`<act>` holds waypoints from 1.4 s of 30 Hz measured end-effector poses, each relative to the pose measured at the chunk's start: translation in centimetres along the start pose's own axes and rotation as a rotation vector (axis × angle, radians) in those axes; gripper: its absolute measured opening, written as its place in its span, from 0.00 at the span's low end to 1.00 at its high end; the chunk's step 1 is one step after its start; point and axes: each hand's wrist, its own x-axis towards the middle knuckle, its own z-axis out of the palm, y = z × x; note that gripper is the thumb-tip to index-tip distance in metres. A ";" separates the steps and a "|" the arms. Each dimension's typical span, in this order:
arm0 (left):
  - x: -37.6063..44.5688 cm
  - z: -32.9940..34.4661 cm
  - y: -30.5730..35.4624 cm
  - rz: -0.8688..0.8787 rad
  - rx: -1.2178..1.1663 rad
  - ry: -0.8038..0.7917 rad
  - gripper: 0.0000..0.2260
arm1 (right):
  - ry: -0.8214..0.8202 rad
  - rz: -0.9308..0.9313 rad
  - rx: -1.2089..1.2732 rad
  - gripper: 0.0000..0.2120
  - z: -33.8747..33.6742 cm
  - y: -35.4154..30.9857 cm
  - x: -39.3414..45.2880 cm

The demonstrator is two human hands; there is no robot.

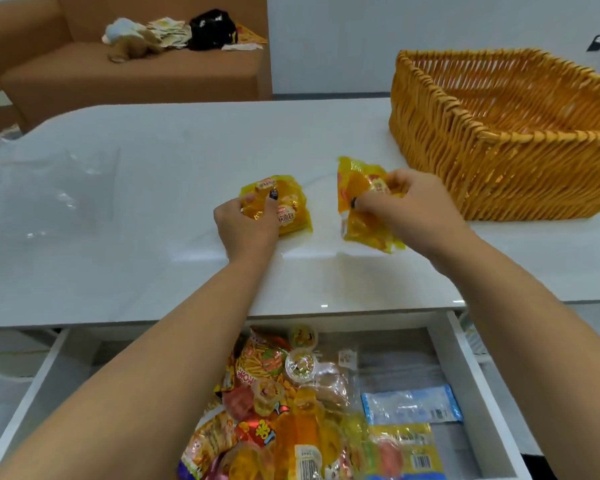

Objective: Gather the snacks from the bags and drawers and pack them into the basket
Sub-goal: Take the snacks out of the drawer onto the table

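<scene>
Head view: left hand (246, 223) and right hand (409, 202) each pinch a yellow plastic snack packet (291, 209) (364, 216) on the white table (136, 202). Transfer step; next, lift both over the woven wicker basket (465, 168) rim.

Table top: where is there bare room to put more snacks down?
Bare: the white table between the clear plastic bag and the left packet, and the basket floor. Crowded: the drawer, heaped with snacks.
</scene>
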 end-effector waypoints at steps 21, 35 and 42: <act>6.2 5.0 0.5 0.010 0.098 0.035 0.30 | 0.053 -0.188 -0.540 0.37 11.9 5.7 13.0; -1.0 -4.3 -2.4 0.079 -0.101 -0.238 0.22 | -0.081 -0.279 -0.499 0.42 9.5 5.7 0.4; -5.0 -11.7 -4.6 0.373 0.312 -0.611 0.21 | -0.481 -0.449 -0.890 0.39 5.3 7.0 -8.8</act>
